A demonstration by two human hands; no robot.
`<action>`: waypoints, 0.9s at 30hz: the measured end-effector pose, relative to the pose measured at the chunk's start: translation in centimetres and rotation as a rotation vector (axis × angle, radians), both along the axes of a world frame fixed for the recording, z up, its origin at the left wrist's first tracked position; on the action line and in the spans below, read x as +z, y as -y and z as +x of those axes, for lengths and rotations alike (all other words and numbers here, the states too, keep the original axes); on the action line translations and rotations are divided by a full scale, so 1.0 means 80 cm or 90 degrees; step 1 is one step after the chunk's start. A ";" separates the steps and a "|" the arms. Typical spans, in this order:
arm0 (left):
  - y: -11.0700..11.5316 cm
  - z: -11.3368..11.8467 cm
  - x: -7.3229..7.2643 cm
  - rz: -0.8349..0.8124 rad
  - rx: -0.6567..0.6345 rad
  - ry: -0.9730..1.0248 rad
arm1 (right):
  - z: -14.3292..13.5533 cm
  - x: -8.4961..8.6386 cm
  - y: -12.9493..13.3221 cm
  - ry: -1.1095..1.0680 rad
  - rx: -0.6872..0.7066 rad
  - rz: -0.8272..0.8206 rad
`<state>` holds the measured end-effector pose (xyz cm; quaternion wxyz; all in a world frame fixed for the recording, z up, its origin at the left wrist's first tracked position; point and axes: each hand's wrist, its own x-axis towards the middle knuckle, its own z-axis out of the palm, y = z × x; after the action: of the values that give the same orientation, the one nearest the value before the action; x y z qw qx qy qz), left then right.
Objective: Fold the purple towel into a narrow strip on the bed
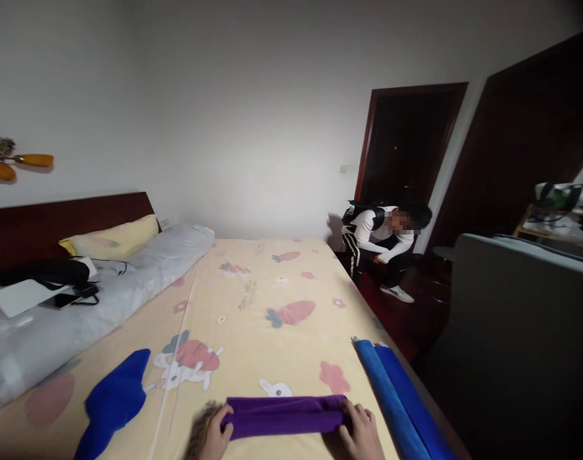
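A purple cloth [284, 416], folded into a long narrow strip, lies across the near part of the bed. My left hand [217, 431] grips its left end, fingers and thumb closed on the fabric. At the right end my right hand [361, 429] pinches the cloth the same way. Left of my hands a blue cloth [116, 399] lies crumpled on the sheet. To the right, a lighter blue roll [390, 396] and a darker blue roll [411, 399] rest side by side along the bed's edge.
The bed sheet [253, 358] has carrot and rabbit prints. A long grey bundle [142, 281] lies by the headboard [80, 223], with a white box [25, 297] and a phone [66, 299] on it. Beyond the right edge a person [382, 243] sits low near a door; a dark grey panel [516, 332] stands nearer.
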<state>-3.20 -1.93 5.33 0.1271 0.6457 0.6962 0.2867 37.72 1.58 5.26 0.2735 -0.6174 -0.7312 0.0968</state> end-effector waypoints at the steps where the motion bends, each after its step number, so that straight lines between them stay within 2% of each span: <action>1: -0.003 0.001 -0.003 -0.010 0.021 0.009 | -0.002 -0.001 -0.002 0.002 -0.008 0.001; 3: -0.010 0.005 -0.006 -0.040 0.068 -0.018 | -0.009 -0.006 -0.006 0.022 -0.026 -0.003; 6: -0.015 0.017 -0.005 -0.060 0.132 -0.143 | -0.024 -0.015 -0.012 0.077 -0.100 0.006; 9: -0.013 0.041 -0.002 0.017 0.174 -0.250 | -0.048 -0.020 -0.013 0.112 -0.134 0.052; 11: -0.012 0.065 -0.002 0.065 0.121 -0.258 | -0.071 -0.020 -0.009 0.110 -0.081 0.071; 13: -0.013 0.097 -0.005 0.066 0.008 -0.232 | -0.099 -0.021 -0.003 0.093 -0.007 0.080; 16: -0.017 0.144 -0.015 0.004 -0.107 -0.182 | -0.137 -0.024 0.007 0.072 0.090 0.080; 19: -0.018 0.166 -0.022 -0.075 -0.147 -0.150 | -0.153 -0.032 0.010 0.083 0.155 0.051; 22: -0.012 0.146 -0.024 -0.113 -0.176 -0.155 | -0.130 -0.042 0.008 0.107 0.145 0.028; 27: 0.004 0.061 -0.027 -0.094 -0.182 -0.216 | -0.043 -0.055 0.002 0.115 0.068 0.037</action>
<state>1.68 -2.28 3.20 0.0941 0.7656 0.6283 0.1012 34.25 1.43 0.87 0.2187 -0.5755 -0.7873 0.0341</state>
